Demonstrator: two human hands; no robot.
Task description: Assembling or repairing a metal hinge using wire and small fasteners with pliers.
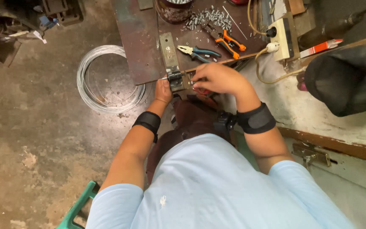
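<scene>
My left hand (pixel 163 90) grips the near side of a small metal jig (pixel 175 79) bolted at the front edge of a rusty steel workbench (pixel 142 46). My right hand (pixel 217 79) is closed over a small red-handled tool or part right next to the jig; what it holds is mostly hidden by the fingers. A thin wire sticks out to the left of the jig. Both wrists wear black bands.
On the bench lie blue-handled pliers (pixel 200 52), orange-handled pliers (pixel 227 40), a pile of short metal pieces (pixel 210 18) and a can (pixel 173 9). A wire coil (pixel 106 78) rests on the concrete floor. A power strip (pixel 282 36) sits at right. A green stool edge (pixel 79 208) shows below.
</scene>
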